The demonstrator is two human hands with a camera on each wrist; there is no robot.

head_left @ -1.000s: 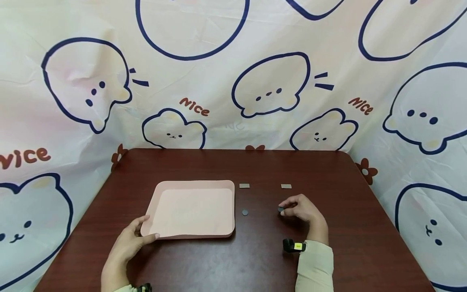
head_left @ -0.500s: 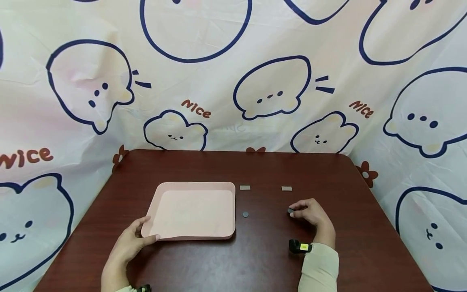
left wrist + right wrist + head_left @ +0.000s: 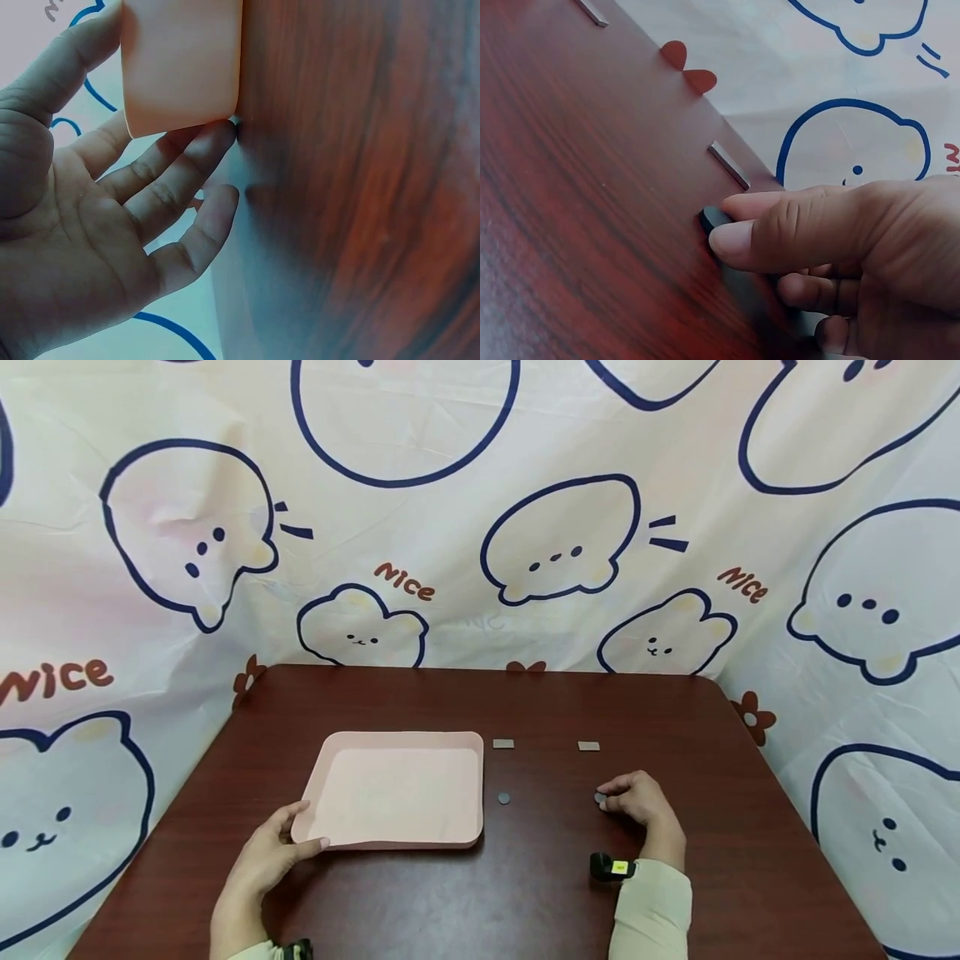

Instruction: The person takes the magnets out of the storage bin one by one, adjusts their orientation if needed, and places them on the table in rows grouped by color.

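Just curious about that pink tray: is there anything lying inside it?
No, the pink tray shows only its bare floor; the small dark disc lies on the table beside it.

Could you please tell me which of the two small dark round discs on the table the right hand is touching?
The dark round disc at the right hand fingertips; the other disc lies untouched near the pink tray.

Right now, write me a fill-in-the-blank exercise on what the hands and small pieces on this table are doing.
1. The left hand holds the near-left corner of the pink ____.
2. The right hand pinches a small dark ____ against the table.
3. A second dark round piece lies between the tray and the ____ hand.
4. Farther back lie ____ flat grey rectangular pieces.

Missing words: tray; disc; right; two
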